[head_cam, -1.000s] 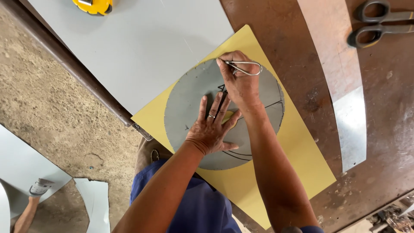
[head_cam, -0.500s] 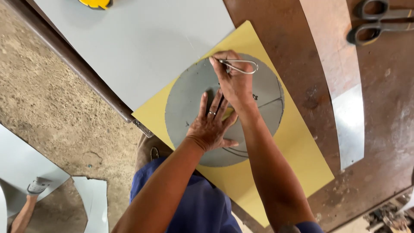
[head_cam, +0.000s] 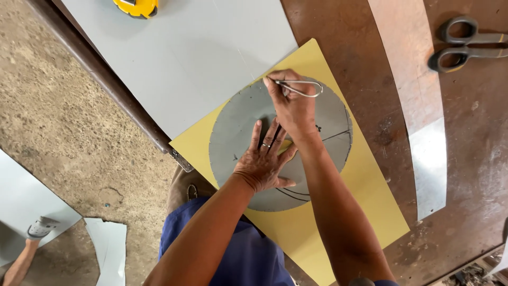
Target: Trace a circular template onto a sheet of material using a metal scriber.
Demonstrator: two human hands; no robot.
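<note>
Thin, stiff, likely sharp-edged grey metal disc lies on yellow sheet, pinned flat under spread left hand; wire scriber is pinched in right hand at rim.

A round grey metal disc lies flat on a yellow sheet on the worn brown workbench, its rim finely notched and thin scribed lines crossing its face. A thin metal scriber with a looped wire handle lies low across the disc's upper edge, its point touching the rim at the disc's top.
</note>
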